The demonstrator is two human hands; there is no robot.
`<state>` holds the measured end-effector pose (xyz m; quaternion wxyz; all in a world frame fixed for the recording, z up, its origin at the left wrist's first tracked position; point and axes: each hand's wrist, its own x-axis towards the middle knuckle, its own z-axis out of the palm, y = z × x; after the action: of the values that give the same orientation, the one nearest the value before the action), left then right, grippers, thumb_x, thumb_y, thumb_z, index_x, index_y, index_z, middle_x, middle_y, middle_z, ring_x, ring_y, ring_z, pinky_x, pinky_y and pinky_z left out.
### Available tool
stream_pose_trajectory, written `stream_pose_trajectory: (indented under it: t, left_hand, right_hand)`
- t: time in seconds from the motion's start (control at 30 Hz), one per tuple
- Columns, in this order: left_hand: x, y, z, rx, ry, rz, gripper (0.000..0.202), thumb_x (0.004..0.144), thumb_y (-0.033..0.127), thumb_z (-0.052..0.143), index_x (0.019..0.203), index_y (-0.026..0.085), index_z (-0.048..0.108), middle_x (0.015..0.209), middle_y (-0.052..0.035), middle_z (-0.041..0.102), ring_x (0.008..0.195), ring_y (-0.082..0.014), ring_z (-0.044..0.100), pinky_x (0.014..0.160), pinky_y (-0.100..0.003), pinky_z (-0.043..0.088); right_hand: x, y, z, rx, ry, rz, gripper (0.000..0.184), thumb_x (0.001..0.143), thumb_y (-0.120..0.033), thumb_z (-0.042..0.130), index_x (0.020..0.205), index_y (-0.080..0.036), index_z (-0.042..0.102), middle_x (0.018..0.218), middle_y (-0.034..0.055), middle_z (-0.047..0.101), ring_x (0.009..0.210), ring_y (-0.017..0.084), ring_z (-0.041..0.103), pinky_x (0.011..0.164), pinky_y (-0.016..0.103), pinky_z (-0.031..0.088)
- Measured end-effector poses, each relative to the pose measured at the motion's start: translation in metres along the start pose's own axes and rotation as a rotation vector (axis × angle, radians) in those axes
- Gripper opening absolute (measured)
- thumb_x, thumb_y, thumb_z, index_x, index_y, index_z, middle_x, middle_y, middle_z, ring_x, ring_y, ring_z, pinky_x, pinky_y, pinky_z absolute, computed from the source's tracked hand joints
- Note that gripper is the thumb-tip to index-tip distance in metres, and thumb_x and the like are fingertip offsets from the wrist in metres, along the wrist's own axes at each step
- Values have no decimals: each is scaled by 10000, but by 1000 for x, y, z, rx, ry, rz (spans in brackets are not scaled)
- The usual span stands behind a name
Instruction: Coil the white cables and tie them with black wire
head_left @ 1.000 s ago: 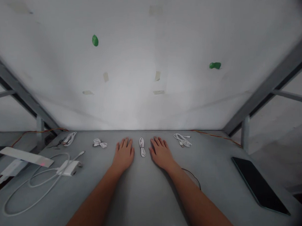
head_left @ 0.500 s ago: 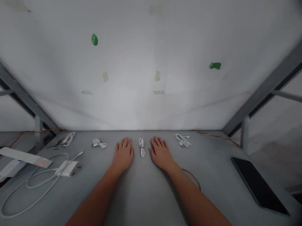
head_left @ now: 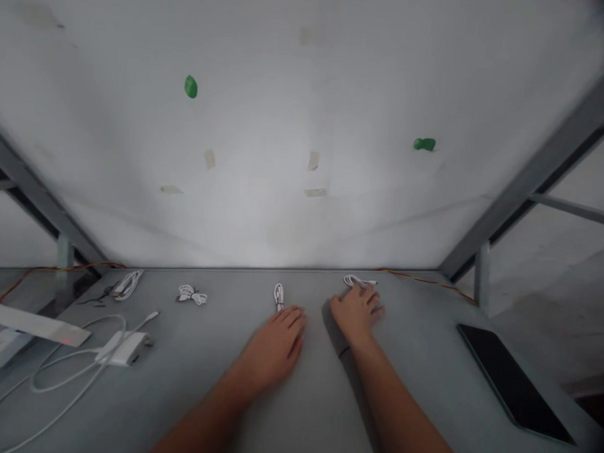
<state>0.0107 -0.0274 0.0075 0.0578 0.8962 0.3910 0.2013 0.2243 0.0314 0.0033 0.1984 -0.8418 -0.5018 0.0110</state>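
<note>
My left hand (head_left: 275,345) is held flat over the grey table, fingers stretched out. Its fingertips cover the lower end of a white cable bundle (head_left: 278,295) tied with a dark band; whether they touch it I cannot tell. My right hand (head_left: 357,314) reaches over a second white cable (head_left: 352,280), fingers apart and partly hiding it. It does not grip the cable. Another tied white cable (head_left: 193,295) lies further left, and a coiled white cable (head_left: 128,285) rests near the back left corner.
At the left are a white charger (head_left: 125,350) with a long looping cord and a white power strip-like bar (head_left: 32,323). A dark tablet or phone (head_left: 513,382) lies at the right. A white wall (head_left: 262,225) rises behind the table (head_left: 186,355), framed by metal bars.
My left hand has moved right and nearer, onto the end of the middle cable. My right hand has gone right to the right-hand cable, fingers spreading. The view has shifted slightly.
</note>
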Motion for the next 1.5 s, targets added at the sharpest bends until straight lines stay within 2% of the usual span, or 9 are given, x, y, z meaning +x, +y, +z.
stream_pose_trajectory:
  t: [0.17, 0.37, 0.5, 0.63, 0.73, 0.97, 1.13, 1.23, 1.5]
  left_hand:
    - [-6, -27, 6, 127, 0, -345, 448, 980, 229, 458, 1395, 105, 573, 1473, -198, 584, 1436, -321, 479, 1190, -489, 389]
    - [-23, -76, -27, 444, -14, -814, 420, 976, 229, 410, 1251, 25, 654, 1343, -260, 623, 1356, -411, 487, 1059, -491, 428]
    - [-29, -85, -44, 543, 22, -992, 369, 957, 183, 402, 1139, 61, 698, 1214, -246, 679, 1238, -399, 544, 1014, -505, 401]
    - [-15, -75, -39, 271, 111, -919, 379, 1019, 280, 386, 1047, 109, 723, 1130, -199, 721, 1100, -313, 637, 946, -401, 432]
    - [1, -62, -21, 16, 103, -875, 403, 1045, 402, 415, 1000, 148, 725, 999, -124, 760, 930, -228, 691, 821, -308, 459]
    - [17, -48, 5, -84, 126, -807, 267, 884, 416, 691, 1009, 190, 759, 1013, -113, 760, 1018, -286, 679, 865, -357, 462]
    - [13, -54, 3, -289, 101, -819, 190, 796, 374, 752, 874, 201, 761, 986, -106, 755, 1031, -305, 670, 882, -389, 471]
    - [11, -58, 3, -642, 179, -791, 229, 739, 368, 792, 850, 191, 700, 909, -84, 742, 971, -283, 680, 854, -378, 491]
    - [12, -41, -14, -1349, 161, -677, 460, 761, 506, 802, 1046, 170, 668, 1042, -122, 757, 891, -222, 714, 756, -324, 529]
  right_hand:
    - [2, 5, 5, 27, -21, -138, 521, 860, -241, 563, 1322, -3, 597, 1406, 351, 504, 1349, 497, 454, 1104, 612, 330]
    - [-16, -7, 14, 386, -226, -613, 467, 827, -124, 564, 1278, -187, 666, 1407, 172, 594, 1364, 308, 503, 1160, 472, 373]
    - [-23, -12, 13, 665, -389, -808, 547, 798, -55, 534, 1312, -210, 642, 1477, 113, 576, 1372, 217, 527, 1173, 401, 383]
    - [-17, -11, 3, 519, -315, -645, 349, 805, -101, 642, 1141, -166, 712, 1267, 143, 673, 1238, 271, 582, 1077, 414, 435]
    - [-19, -15, -4, 329, -365, -555, 224, 771, -199, 781, 990, -164, 751, 1102, 126, 695, 1108, 294, 596, 980, 405, 442]
    - [-42, -38, -3, 377, -419, -580, 103, 809, -189, 769, 894, -196, 712, 1051, 76, 722, 1064, 267, 599, 936, 386, 405]
    - [-42, -37, 9, 752, -498, -567, 80, 823, -155, 666, 884, -203, 650, 858, 21, 694, 826, 196, 616, 768, 309, 453]
    - [-40, -38, 16, 1015, -546, -436, 131, 766, -224, 705, 879, -205, 641, 743, -26, 638, 702, 172, 585, 688, 294, 453]
    - [-41, -42, 2, 1590, -793, -74, 411, 596, -424, 925, 861, -180, 726, 796, 24, 721, 725, 189, 676, 794, 375, 551]
